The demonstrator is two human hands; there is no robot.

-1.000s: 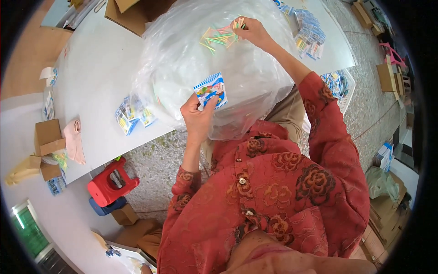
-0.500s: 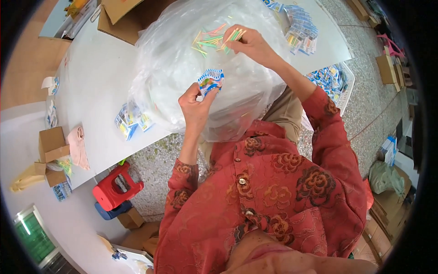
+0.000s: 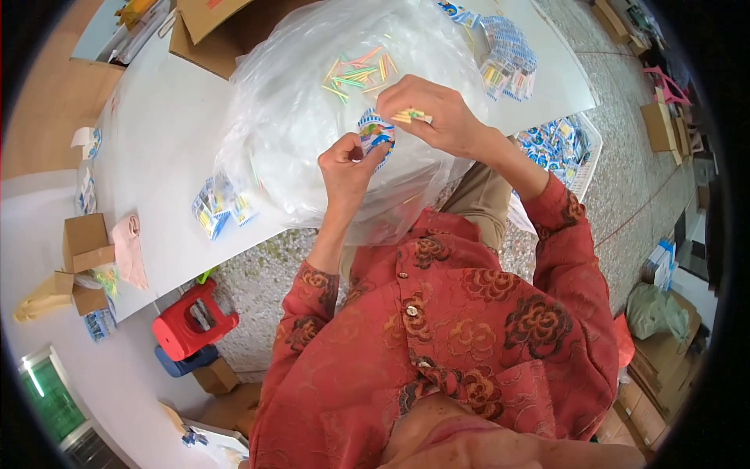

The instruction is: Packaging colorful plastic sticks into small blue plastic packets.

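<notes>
My left hand (image 3: 344,173) pinches a small blue-and-white printed packet (image 3: 375,129) between thumb and fingers. Close against the packet's upper edge is my right hand (image 3: 444,117), its fingers closed around a bunch of thin, short coloured sticks (image 3: 412,116), pale yellow and green at the visible ends. Whether its fingertips touch the packet cannot be made out. Under both hands spreads a large clear plastic bag (image 3: 281,117). More loose sticks (image 3: 358,75) in green, yellow and pink lie scattered on it, beyond my hands.
The bag covers much of a white table (image 3: 148,156). Filled packets lie in a pile (image 3: 508,55) at the far right and a smaller group (image 3: 215,207) at the left. A white basket (image 3: 595,148) of packets stands right of my leg. An open cardboard box (image 3: 195,47) is far left.
My right hand has come nearer with its bunch of sticks, from the loose pile to the packet's top. The left hand has shifted slightly right with the packet.
</notes>
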